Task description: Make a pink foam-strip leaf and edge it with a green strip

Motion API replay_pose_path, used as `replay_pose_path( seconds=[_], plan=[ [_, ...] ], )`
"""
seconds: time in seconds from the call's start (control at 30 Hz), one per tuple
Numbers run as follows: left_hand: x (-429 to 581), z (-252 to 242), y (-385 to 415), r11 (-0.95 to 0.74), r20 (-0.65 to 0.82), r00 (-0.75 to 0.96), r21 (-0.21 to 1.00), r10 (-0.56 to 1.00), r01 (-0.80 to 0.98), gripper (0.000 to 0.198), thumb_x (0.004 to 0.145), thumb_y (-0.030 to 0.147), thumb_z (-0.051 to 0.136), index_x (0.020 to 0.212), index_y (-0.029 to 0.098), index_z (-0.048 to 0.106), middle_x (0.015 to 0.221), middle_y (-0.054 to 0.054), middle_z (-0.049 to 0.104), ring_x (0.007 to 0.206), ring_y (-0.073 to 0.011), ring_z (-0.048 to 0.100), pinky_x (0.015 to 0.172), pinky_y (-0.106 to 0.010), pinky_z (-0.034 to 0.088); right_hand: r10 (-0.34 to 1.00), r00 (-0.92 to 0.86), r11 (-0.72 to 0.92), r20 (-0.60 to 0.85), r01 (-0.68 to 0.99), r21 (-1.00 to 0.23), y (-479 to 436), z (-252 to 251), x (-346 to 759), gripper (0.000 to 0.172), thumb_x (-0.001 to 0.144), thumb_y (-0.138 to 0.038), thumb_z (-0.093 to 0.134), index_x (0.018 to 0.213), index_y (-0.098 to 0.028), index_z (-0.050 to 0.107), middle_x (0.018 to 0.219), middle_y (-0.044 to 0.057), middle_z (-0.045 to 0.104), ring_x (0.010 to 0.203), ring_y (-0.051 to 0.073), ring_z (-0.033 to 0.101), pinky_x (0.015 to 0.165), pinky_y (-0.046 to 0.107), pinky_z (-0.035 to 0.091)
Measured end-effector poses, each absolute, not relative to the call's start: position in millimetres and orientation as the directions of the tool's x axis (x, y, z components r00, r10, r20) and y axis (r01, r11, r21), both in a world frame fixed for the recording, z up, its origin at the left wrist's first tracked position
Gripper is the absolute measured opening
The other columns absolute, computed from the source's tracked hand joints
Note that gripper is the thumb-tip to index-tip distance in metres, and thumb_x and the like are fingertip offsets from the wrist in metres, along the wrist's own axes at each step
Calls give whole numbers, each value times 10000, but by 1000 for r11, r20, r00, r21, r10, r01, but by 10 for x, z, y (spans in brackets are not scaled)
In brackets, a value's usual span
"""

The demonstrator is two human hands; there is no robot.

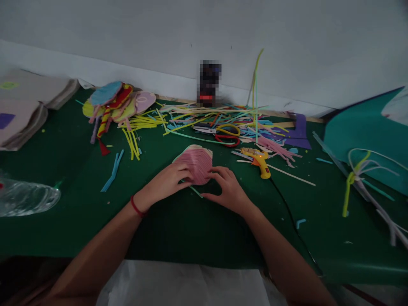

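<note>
A rounded pink piece covered in narrow parallel strips point(198, 163) lies on the green tabletop in front of me, with a pale green edge along its upper left. My left hand point(170, 180) has its fingers curled over the left side of the piece, thumb close to its lower edge. My right hand point(228, 187) touches the right edge with its fingertips, while the thumb stands well apart from them. A thin pale green strip point(196, 192) sticks out below the piece and ends near my right thumb.
A yellow glue gun point(262, 163) with a black cord lies to the right. Behind are scissors point(228, 136) and many coloured strips point(219, 112). Finished-looking striped pieces point(108, 95) are stacked back left. A clear bottle point(28, 197) lies left; a teal sheet point(360, 131) stands right.
</note>
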State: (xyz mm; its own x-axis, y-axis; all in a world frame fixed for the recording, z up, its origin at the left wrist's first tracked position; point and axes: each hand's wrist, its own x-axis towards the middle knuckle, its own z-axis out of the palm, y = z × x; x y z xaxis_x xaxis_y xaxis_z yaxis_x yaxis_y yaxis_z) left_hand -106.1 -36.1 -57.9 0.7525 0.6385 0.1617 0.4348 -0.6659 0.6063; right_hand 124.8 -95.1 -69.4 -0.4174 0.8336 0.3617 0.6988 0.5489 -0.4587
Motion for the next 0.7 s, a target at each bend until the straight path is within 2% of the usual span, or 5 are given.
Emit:
replay_pose_path(
  seconds=[0.1,0.27,0.37,0.5,0.7],
  plan=[
    [-1075,-631,-388,-640,114,774,643,622,420,188,794,248,700,980,234,678,1056,-44,627,1013,-218,577,917,-347,415,822,-470,569,322,694,-442,-956,-715,1242,444,748,-439,739,1102,-227,574,1214,126,581,1173,302,524,990,494,421],
    [-1029,-666,-398,-642,93,777,628,622,439,265,755,235,729,1012,230,664,1075,-57,624,1043,-246,565,938,-378,405,795,-547,604,263,677,-420,-915,-753,1256,323,789,-353,694,1061,-232,568,1186,104,598,1145,276,546,1034,510,379],
    [-1016,-690,-386,-649,92,773,610,628,455,234,760,217,712,990,213,665,1060,-65,624,1019,-251,568,917,-381,410,790,-551,610,267,666,-430,-892,-763,1271,254,816,-316,671,1033,-223,578,1164,100,608,1125,258,555,1007,484,406],
    [-1016,-715,-365,-629,116,762,650,637,427,182,754,194,703,933,214,678,1014,-56,627,965,-231,577,907,-367,413,786,-553,614,277,646,-453,-855,-791,1314,213,836,-300,660,1027,-225,602,1150,94,619,1122,244,565,970,455,440],
    [-1019,-713,-351,-658,128,782,632,610,409,158,793,183,650,946,211,675,1031,-55,626,990,-219,568,923,-365,408,738,-600,668,309,581,-466,-780,-842,1402,186,871,-297,634,1048,-240,636,1153,71,649,1115,214,590,960,426,462]
  ],
)
